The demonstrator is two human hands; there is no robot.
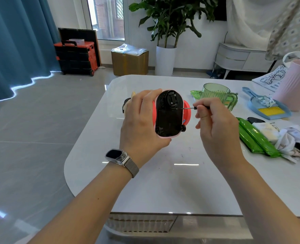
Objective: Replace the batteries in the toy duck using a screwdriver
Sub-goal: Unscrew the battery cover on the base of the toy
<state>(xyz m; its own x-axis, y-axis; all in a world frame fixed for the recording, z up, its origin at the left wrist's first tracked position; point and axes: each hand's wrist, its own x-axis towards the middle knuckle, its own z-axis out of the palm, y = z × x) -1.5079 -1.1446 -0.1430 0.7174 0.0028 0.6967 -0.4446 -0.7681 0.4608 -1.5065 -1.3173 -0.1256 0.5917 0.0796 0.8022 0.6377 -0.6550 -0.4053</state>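
Black plastic underside of the toy duck (169,114) faces up, held above the tabletop (163,182) so its screw is reachable. Left hand (142,127) wraps its fingers tight round the duck's body, steadying it. Right of the duck, the right hand (214,127) pinches the screwdriver (189,108), tip at the cover, probably loosening it.

Brightness: bright, even daylight.
Source: window (108,18) at the back; light also leaks under the curtain (13,50) onto the floor (31,120).
Glare: small white streaks on the glossy table (163,182).
Shadows: soft and faint below the hands.
Distortion: wide-angle bending at the edges.
Focus: centre sharp; far corners perhaps slightly soft.
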